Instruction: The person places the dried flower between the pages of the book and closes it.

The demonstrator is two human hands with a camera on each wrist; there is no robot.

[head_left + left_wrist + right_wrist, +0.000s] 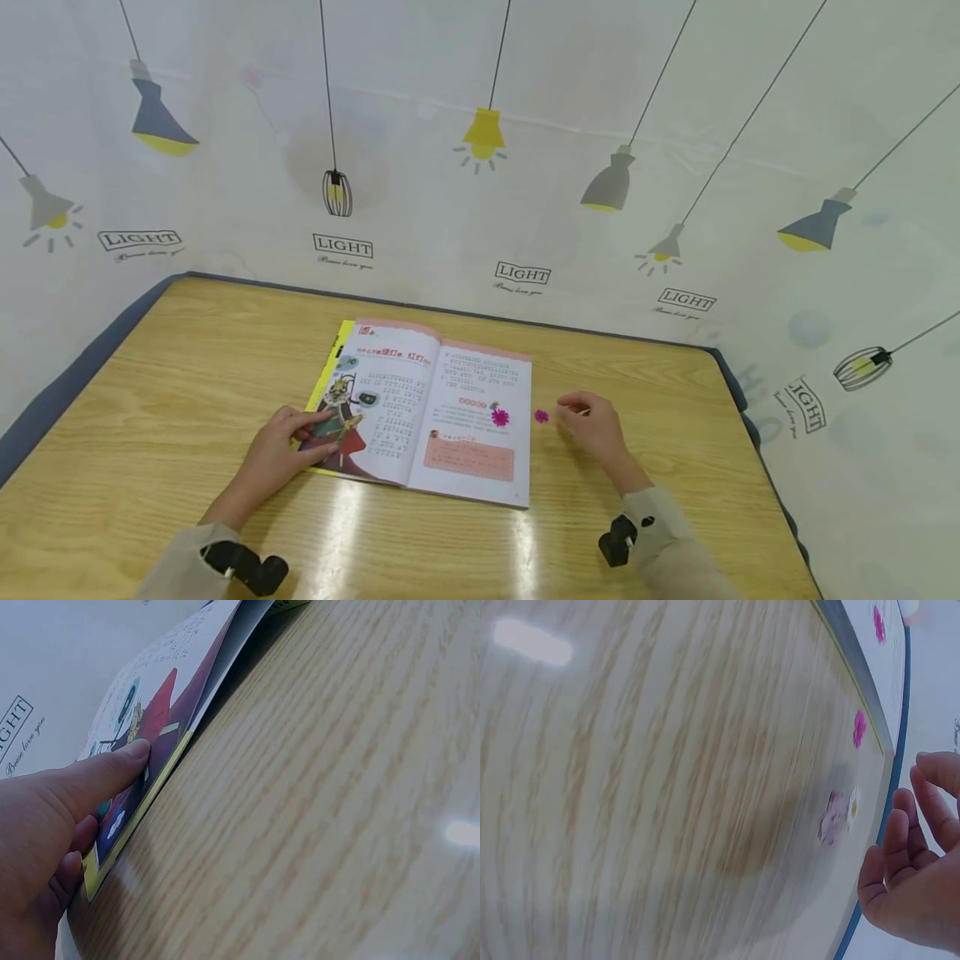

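Note:
An open book with printed pages lies on the table. At its left edge my left hand grips it, the thumb on the illustrated page and the fingers at the edge in the left wrist view. One magenta flower lies on the right page; another magenta flower is on the wood just right of the book. Beside that one, my right hand hovers with loosely bent fingers and nothing visible in them. A pale pink flower and a white flower lie near it in the right wrist view.
The wooden table has a dark blue border along its back and sides. Behind it hangs a white backdrop printed with lamps and lettering. Black camera mounts sit on both wrists.

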